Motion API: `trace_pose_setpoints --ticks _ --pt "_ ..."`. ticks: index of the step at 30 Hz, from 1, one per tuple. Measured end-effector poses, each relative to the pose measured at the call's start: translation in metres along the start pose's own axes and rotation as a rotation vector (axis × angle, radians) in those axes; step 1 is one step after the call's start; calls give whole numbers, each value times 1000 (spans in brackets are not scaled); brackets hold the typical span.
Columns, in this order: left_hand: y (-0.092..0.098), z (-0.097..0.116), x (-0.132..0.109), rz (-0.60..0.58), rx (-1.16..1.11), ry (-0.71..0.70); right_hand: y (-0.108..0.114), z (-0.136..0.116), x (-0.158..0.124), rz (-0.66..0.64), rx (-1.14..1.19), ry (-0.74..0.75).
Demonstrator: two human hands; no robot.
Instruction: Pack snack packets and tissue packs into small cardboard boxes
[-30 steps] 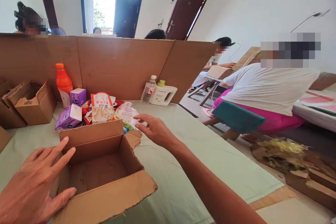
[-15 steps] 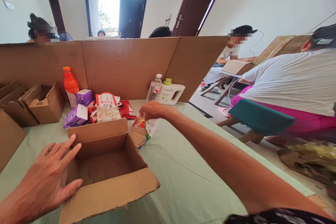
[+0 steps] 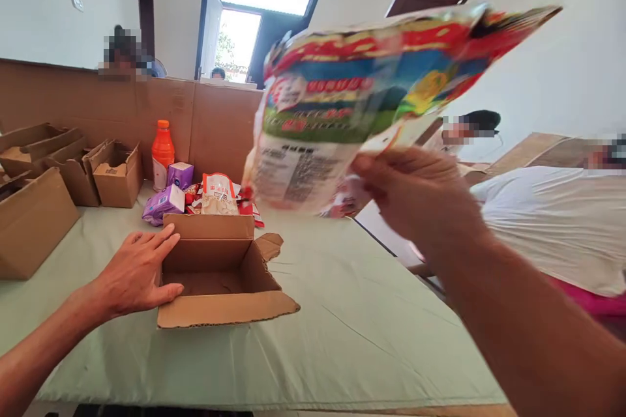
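My right hand (image 3: 415, 195) pinches the edge of a large printed snack bag (image 3: 337, 104), holding it up close to the camera. The bag is red, blue, green and white, tilted and slightly blurred. On the table stands a cardboard box (image 3: 227, 310), its top open and nothing visible inside. My left hand (image 3: 139, 270) rests on the left side of this box, fingers spread, with the thumb along the front flap.
Behind the box lie purple tissue packs (image 3: 166, 204), a white-and-red food pouch (image 3: 218, 194) and red packets. An orange drink bottle (image 3: 163, 155) stands beside them. Several cardboard boxes (image 3: 117, 176) stand at left. A cardboard partition (image 3: 220, 117) borders the table (image 3: 342, 332). People sit beyond.
My right hand has lifted the snack bag from beside the box, up towards the camera. My left hand stays at the box's left side. The camera view has shifted.
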State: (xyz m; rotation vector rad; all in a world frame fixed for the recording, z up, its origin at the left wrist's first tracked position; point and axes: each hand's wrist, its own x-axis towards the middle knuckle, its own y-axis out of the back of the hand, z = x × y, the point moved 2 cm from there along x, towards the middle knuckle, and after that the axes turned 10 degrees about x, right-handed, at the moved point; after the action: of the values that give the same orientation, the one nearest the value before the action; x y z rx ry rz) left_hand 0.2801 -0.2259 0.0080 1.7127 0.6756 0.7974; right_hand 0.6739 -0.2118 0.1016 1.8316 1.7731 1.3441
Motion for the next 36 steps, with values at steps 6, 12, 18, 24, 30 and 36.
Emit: trace_pose_setpoints --ticks 6,12,18,24,30,36 --pt "3 2 -1 -4 -77 10 -75 -46 -12 -128 273 14" --pt "-6 -2 -2 43 -180 62 -106 -69 -17 -409 -91 53" --pt "-13 -3 -3 98 -240 38 -151 -89 -10 -635 -447 0" --pt "-13 -4 -3 21 -183 17 -178 -83 -15 -755 -435 -6" --pt "-18 -7 2 23 -139 2 -171 -83 -13 -783 -443 -12" --pt "-14 -7 9 -47 -125 -7 -167 -84 -11 -751 -415 -36"
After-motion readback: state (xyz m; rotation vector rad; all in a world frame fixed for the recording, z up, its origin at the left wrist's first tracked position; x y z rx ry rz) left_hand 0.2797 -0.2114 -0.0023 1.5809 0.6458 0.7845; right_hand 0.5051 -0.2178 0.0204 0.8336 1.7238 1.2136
